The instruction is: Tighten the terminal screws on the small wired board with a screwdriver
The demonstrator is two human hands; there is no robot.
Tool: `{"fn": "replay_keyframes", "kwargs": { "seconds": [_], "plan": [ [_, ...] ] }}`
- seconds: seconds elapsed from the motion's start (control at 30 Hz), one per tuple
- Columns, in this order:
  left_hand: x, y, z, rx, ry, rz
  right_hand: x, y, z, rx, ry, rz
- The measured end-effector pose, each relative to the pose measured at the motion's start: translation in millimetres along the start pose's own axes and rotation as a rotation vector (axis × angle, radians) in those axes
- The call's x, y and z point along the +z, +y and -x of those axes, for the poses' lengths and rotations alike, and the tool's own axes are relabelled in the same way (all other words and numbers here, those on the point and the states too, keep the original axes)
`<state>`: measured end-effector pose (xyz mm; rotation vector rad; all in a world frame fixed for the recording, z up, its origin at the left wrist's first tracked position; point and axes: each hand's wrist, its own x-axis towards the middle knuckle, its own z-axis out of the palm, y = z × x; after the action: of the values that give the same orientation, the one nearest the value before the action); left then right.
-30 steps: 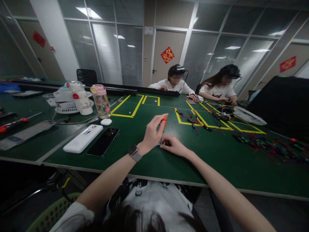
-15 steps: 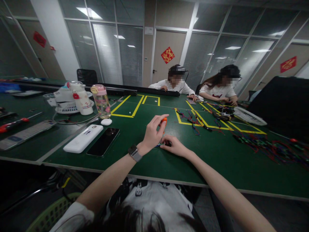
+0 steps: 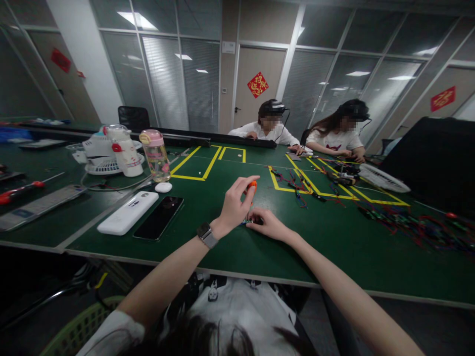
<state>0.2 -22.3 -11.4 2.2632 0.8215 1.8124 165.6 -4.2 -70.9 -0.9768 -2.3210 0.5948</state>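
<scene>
My left hand (image 3: 234, 200) is closed around the orange handle of a small screwdriver (image 3: 253, 184), held upright with its thin shaft pointing down. Beneath it, my right hand (image 3: 267, 223) rests on the green table, its fingers closed on a small circuit board with wires (image 3: 245, 222). Most of the board is hidden by the fingers, and I cannot tell whether the screwdriver's tip touches it.
Left of my hands lie a black phone (image 3: 159, 217), a white power bank (image 3: 128, 212) and a white earbud case (image 3: 163, 187). Bottles, including a pink-lidded one (image 3: 156, 155), stand behind. Wired boards (image 3: 408, 222) are heaped at right. Two people sit across the table.
</scene>
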Motion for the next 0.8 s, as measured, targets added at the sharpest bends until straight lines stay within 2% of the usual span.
{"fn": "replay_keyframes", "kwargs": {
  "seconds": [0.8],
  "plan": [
    [-0.5, 2.0, -0.8, -0.003, -0.02, -0.009, -1.0, -2.5, 0.2, 0.0, -0.002, -0.001]
  ]
}}
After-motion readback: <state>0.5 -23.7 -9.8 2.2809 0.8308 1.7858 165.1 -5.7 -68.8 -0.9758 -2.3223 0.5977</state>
